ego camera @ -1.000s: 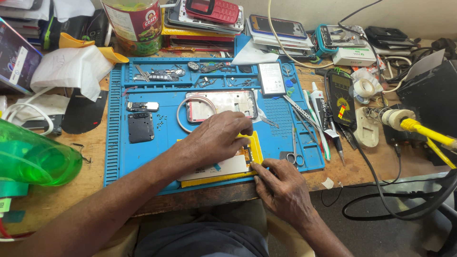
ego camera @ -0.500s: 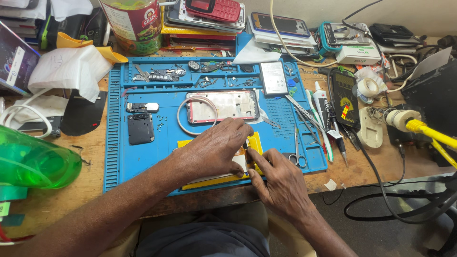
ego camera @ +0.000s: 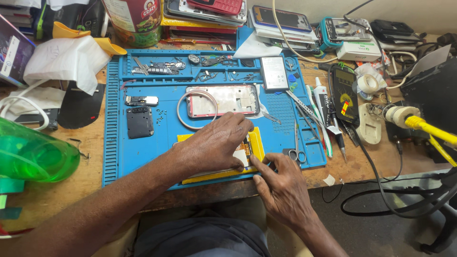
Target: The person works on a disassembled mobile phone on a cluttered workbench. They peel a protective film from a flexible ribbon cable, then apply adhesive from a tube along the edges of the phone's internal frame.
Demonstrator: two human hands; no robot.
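At the far left of the frame we see a green plastic bottle (ego camera: 33,154) lying on its side. On the blue repair mat (ego camera: 143,157), low centre, our left hand (ego camera: 214,145) presses flat, fingers spread, on a yellow-edged phone part (ego camera: 254,143) whose long axis runs left to right. Our right hand (ego camera: 281,185) touches its right end from below, forefinger extended, holding nothing we can see. Above stands a red-labelled round jar (ego camera: 135,19).

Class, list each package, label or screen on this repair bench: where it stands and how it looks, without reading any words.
Round tin with red and yellow label: back left, behind the blue mat.
White carton: back right, flat, rectangular.
Black meter with yellow sticker: right of the mat.
Dark-screened phone: back centre, on a stack.
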